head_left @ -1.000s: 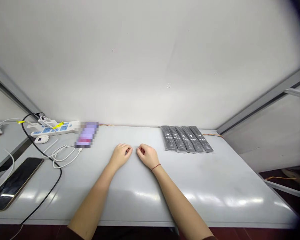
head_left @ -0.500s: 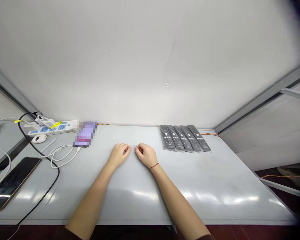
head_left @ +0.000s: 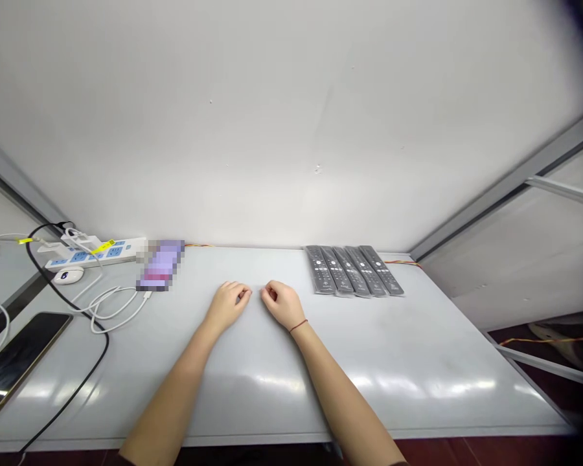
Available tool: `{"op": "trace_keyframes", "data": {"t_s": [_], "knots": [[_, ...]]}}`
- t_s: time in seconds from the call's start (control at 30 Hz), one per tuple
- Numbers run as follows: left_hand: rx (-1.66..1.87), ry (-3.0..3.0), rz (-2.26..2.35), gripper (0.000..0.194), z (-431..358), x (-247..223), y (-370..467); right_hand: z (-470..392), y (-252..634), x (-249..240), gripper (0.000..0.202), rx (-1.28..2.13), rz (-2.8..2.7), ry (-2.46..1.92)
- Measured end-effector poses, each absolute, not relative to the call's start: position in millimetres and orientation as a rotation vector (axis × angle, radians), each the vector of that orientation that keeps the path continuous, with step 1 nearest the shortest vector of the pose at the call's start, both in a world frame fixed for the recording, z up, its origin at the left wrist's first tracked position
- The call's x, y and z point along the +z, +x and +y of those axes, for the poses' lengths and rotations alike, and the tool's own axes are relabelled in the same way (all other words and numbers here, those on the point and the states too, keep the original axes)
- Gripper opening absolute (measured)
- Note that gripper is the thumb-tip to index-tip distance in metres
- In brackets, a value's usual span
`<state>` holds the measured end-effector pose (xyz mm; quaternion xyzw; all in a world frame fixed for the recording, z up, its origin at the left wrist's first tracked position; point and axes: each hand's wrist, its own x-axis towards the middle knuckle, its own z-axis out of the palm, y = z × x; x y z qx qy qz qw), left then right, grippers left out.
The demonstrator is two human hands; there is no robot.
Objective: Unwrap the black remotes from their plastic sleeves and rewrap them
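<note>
My left hand [head_left: 227,304] rests on the grey table, fingers curled in a loose fist with nothing visible inside. Close beside it, across a small gap, my right hand [head_left: 282,304] lies curled the same way, with a thin red cord [head_left: 298,325] around the wrist. Several dark remote controls [head_left: 351,273] in clear plastic sleeves lie side by side to the right of my right hand, near the wall. Neither hand touches them.
A pixelated phone [head_left: 161,265] with a white cable [head_left: 121,317] lies left of my hands. Behind it are a power strip [head_left: 97,254] and a white earbud-like case [head_left: 68,276]. A dark phone [head_left: 24,359] and black cable [head_left: 80,382] occupy the left side. A wall [head_left: 291,129] closes the back.
The view has shifted slightly, so things appear a little further left and mostly lower. Both hands keep the same curled pose on the table.
</note>
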<state>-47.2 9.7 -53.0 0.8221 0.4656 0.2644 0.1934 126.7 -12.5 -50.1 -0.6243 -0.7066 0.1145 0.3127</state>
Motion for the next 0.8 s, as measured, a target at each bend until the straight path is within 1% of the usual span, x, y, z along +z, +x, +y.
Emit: {"op": "trace_keyframes", "data": {"t_s": [0.13,0.23,0.3,0.37,0.43,0.63,0.8], "knots": [[0.733,2.299,1.302,0.025,10,-53,-47,-10,150,-43,0.021,0.104,-1.669,-1.784],[0.728,2.295,1.309,0.025,9,-52,-47,-10,170,-38,0.020,-0.118,-1.443,-1.965],[0.726,2.291,1.316,0.024,9,-52,-47,-11,179,-38,0.032,-0.252,-1.322,-2.143],[0.725,2.288,1.322,0.024,8,-51,-47,-11,183,-40,0.042,-0.315,-1.268,-2.309],[0.727,2.288,1.324,0.024,8,-50,-47,-11,184,-43,0.043,-0.307,-1.273,-2.396],[0.731,2.290,1.322,0.023,9,-51,-47,-10,188,-44,0.031,-0.266,-1.286,-2.433],[0.741,2.278,1.303,0.023,9,-52,-47,-9,182,-40,0.034,-0.119,-1.341,-2.415]]}}
